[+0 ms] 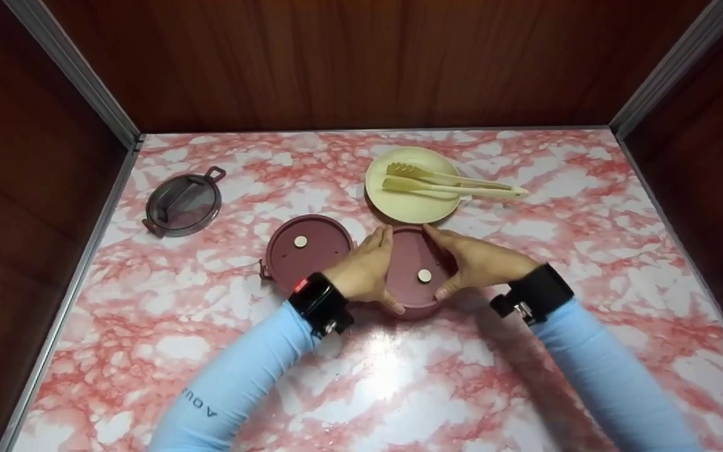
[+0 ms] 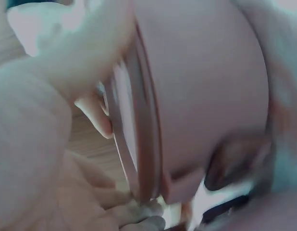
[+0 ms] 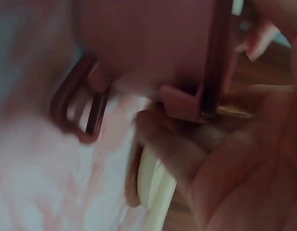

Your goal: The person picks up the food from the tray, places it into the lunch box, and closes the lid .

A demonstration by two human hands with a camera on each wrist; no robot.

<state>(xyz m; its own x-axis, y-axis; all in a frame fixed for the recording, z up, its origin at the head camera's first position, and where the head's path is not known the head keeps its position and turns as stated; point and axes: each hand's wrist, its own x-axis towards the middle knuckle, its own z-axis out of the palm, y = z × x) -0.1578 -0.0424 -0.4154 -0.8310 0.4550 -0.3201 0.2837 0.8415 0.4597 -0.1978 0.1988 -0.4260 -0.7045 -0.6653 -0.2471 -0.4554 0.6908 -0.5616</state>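
Note:
A round maroon lunch box [image 1: 408,267] with a lid and a white button stands at the centre of the table. My left hand [image 1: 364,270] holds its left side, thumb at the near rim and fingers at the far rim. From the right, my right hand [image 1: 484,260] grips the same rim with thumb and fingers spread apart. In the left wrist view the lid edge [image 2: 146,125] runs along the top of the smooth box wall [image 2: 206,82]. A loop-shaped side handle [image 3: 95,118] and a small clip [image 3: 179,103] show in the right wrist view.
A second maroon lunch box [image 1: 311,257] sits just left, partly behind my left hand. Behind stands a shallow cream round dish [image 1: 415,213] with a cream spaghetti server [image 1: 427,174] and spatula [image 1: 421,187] across it. A small dark pot with a see-through lid [image 1: 195,207] is farther left.

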